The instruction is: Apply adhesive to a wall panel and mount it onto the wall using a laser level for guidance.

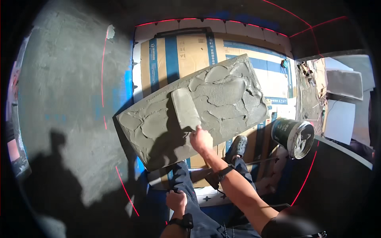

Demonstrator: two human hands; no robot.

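Observation:
My right hand (201,139) is closed round the handle of a trowel (185,108). Its broad blade, smeared with grey, lies over the left-middle part of a large rectangular slab (156,160). Wet grey mortar (226,93) coats the slab's upper face in uneven ridges and overlapping strokes. Shadow falls across the part left of the trowel. Low by my thigh, my left hand (176,200) is curled closed, apart from the slab; what it holds, if anything, cannot be made out.
Flattened cardboard (190,51) with blue bands covers the floor under and beyond the slab. A bucket (293,138) with a mortar-smeared rim stands at the right, near my shoe (239,146). A grey wall (75,79) rises at the left, and red laser lines cross the surfaces.

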